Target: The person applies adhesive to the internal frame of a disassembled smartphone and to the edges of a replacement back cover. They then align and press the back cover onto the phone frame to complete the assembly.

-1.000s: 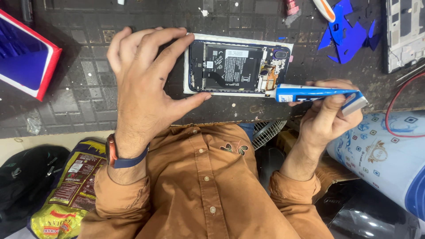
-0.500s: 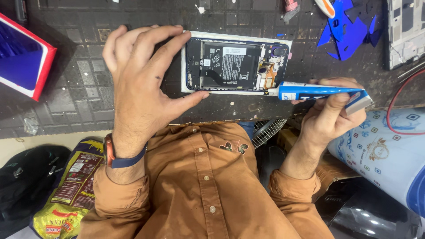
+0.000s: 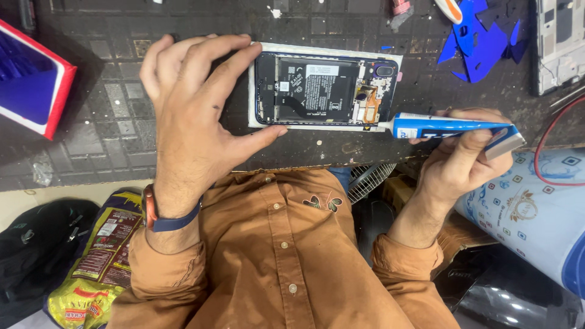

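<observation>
Fingers [image 3: 201, 52] spread wide, left hand [image 3: 195, 122] arched over the dark mat [image 3: 103, 122], thumb tip pressed against the near edge of the opened phone [image 3: 323, 88]. Far left: red-and-blue box [image 3: 33, 85] on the mat, black bag [image 3: 36, 250] and a yellow snack packet [image 3: 91, 268] down below. Centre: phone lying back-off on a white sheet, battery and circuitry exposed, left end partly hidden behind those splayed fingers. Just right of it, blue-and-white glue tube [image 3: 451, 127], nozzle at the phone's lower right corner. Right hand [image 3: 466, 164] curled round the tube, pinching it. Above: blue plastic scraps [image 3: 481, 39]. Far right: white phone frame [image 3: 560, 42], red cable [image 3: 545, 158], patterned blue-and-white container [image 3: 536, 213].
</observation>
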